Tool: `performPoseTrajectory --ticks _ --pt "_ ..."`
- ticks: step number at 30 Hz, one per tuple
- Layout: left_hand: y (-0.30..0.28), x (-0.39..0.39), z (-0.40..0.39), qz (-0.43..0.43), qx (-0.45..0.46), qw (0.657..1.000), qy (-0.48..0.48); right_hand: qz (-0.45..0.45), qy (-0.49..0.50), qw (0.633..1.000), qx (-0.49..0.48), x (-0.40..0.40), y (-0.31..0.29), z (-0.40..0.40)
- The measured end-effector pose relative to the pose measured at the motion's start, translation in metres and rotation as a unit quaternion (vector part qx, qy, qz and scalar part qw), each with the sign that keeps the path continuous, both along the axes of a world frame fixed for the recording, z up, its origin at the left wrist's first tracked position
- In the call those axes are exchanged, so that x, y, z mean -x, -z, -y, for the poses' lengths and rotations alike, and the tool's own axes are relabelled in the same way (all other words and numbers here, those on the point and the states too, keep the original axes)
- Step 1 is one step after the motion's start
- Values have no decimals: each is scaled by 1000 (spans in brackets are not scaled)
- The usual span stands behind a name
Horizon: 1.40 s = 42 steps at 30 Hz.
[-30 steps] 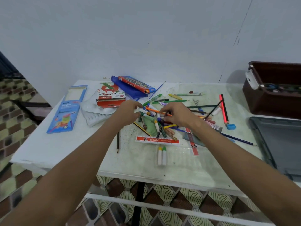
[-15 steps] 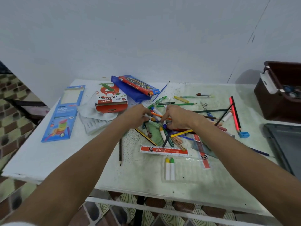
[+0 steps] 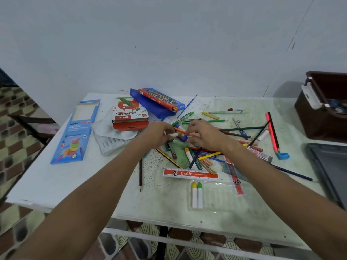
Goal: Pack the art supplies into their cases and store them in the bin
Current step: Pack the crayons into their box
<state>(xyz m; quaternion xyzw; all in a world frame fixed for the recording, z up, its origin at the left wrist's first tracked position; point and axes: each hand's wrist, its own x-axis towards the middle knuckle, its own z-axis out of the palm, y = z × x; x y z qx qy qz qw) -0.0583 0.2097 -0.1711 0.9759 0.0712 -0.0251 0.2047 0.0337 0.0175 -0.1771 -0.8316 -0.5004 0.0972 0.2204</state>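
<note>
Loose crayons and pencils (image 3: 199, 147) heaped mid-table; oil pastel box (image 3: 130, 117) open near the far edge; brown bin (image 3: 323, 117) off the right edge.

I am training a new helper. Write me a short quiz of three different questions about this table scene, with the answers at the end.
1. True or false: the oil pastels box lies on the person's left side of the table.
2. Which colours are the caps of the two white crayons lying side by side in front of the red ruler? A) yellow and green B) blue and red C) both orange
3. Fill in: both hands, left hand and right hand, work over the pile of ____.

Key: 1 true; 2 A; 3 pencils and crayons.
</note>
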Motion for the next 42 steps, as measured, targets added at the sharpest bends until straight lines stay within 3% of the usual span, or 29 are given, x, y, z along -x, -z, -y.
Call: performPoseTrajectory --ticks 8,14,17,21,26,32,42 --pt "-26 56 46 111 110 982 -102 -130 124 967 -179 49 -24 36" --pt "-10 125 103 130 224 954 -151 -87 120 983 -104 104 -10 104" --pt "3 148 131 146 259 942 -157 -132 170 973 -87 127 -3 129" --pt "18 158 154 181 214 951 -130 -159 221 956 -111 150 11 137" --pt "23 155 163 200 93 974 -55 -109 248 958 -98 161 19 125" --pt "27 151 165 169 73 982 -30 -65 246 966 -54 162 29 114" --pt "24 148 153 107 76 991 20 -214 143 965 -46 150 18 130"
